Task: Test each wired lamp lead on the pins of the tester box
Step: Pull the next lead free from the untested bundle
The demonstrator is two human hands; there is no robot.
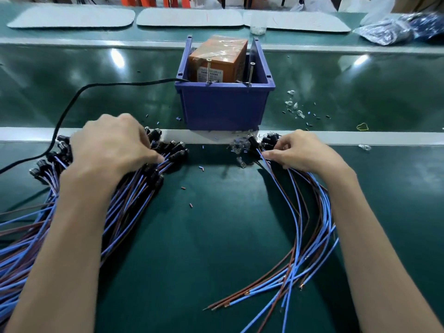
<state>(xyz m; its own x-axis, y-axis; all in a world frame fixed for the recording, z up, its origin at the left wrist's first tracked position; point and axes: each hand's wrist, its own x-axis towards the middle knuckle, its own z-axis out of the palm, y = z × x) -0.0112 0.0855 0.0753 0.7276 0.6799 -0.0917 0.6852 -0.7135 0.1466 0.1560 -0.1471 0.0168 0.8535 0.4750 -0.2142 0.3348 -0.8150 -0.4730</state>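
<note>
Item, nearest edge: dark green matt surface (pixel 216 236), smooth, littered with short snippets of wire sleeve.

Right bundle of leads (pixel 310 236): thin round wires in pale blue and brown plastic, laid in a loose curved fan. Their stripped copper tips (pixel 247 294) are spread toward the near edge.

Left bundle of leads (pixel 125 200): a far thicker heap of the same blue and brown wires, each capped with a small black cylindrical lamp holder (pixel 177 150). The holders are crowded at the far end of the heap.

Left hand (pixel 113 143): laid palm down on the left bundle, its fingers curled over the holders and the thumb tip pressed against a few blue wires, which are gripped.

Right hand (pixel 305 150): fingers curled, thumb and forefinger pinched on the wires of a single lead (pixel 252 141) just behind its black holder, at the top of the right bundle.

Clear glass bulbs (pixel 240 162): small, loose, scattered between the two hands.

Flat grey metal rail (pixel 360 138): run across the surface just beyond both hands.

Blue plastic bin (pixel 223 104): rectangular, open-topped, set on the glossy green belt beyond the rail, midway between the hands.

Tester box (pixel 216 61): orange, block-shaped, wrapped in shiny clear tape, held inside the bin. Two upright metal screw pins (pixel 208 70) are fixed at the bin's front rim, well apart from both hands.

Black cable (pixel 72 104): led from the bin in a curve past the left hand.

Yellow rubber band (pixel 362 126): laid on the belt, right.

Pale grey rounded mats (pixel 189 16): ranged along the far side.
</note>
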